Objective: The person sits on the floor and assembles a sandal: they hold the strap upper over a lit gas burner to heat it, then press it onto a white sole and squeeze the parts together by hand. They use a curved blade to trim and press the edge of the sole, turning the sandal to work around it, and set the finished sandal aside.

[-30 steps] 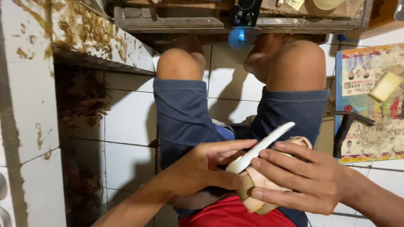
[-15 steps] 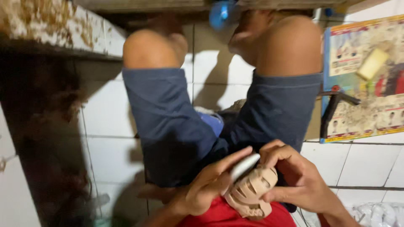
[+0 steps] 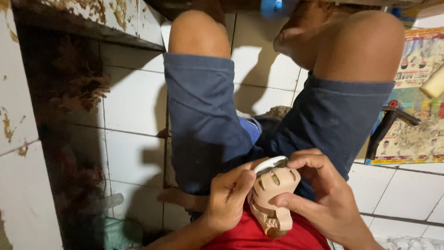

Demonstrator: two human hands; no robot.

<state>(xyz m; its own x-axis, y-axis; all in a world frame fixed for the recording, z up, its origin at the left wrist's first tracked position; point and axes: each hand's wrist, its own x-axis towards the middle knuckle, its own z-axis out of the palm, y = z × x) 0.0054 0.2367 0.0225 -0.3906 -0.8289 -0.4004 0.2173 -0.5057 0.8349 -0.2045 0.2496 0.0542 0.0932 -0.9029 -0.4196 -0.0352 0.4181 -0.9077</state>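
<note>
Both hands are gripping a beige strappy sandal upper (image 3: pixel 273 196) with a white sole piece (image 3: pixel 269 164) on top, over the lap. Left hand (image 3: pixel 229 196) is clamped on its left side, right hand (image 3: pixel 323 196) wrapping the right. Blue shorts (image 3: pixel 208 120) are just behind, white tiled floor (image 3: pixel 134 102) beneath.

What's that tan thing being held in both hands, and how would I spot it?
Start at the blue shorts, then drop to the lap, where the left hand and right hand meet. Between them sits the beige carved piece, the only slotted, pale-tan object there.
</note>
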